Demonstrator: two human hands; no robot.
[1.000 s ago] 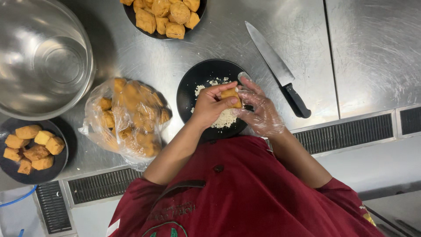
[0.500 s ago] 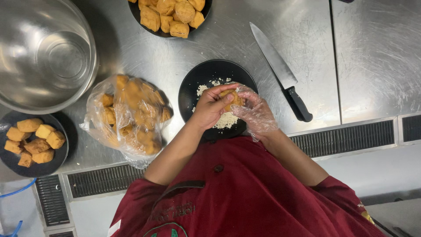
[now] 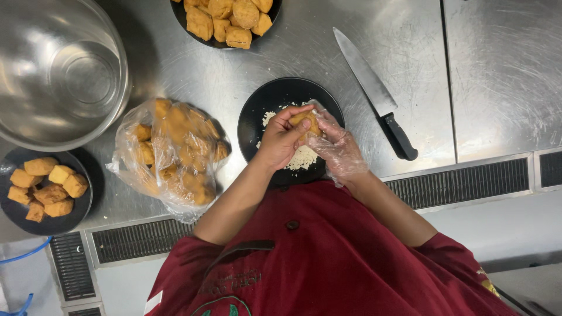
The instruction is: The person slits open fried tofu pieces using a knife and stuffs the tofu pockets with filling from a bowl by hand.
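I hold a golden fried piece [image 3: 306, 122] between both hands, over the black plate [image 3: 275, 100] with white crumbs. My left hand [image 3: 282, 139] is bare and closed around it; my right hand [image 3: 336, 146], in a clear plastic glove, pinches it too. A knife [image 3: 374, 92] lies near on the tabletop [image 3: 497, 70].

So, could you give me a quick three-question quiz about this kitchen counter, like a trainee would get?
1. Which hand wears a clear plastic glove? A) left hand B) right hand C) both
2. True or false: the knife lies on the steel counter, touched by neither hand.
3. What do the left hand and right hand hold together over the black plate?

Key: 1 B. 2 True. 3 A golden fried piece, pinched between the fingers of both hands.
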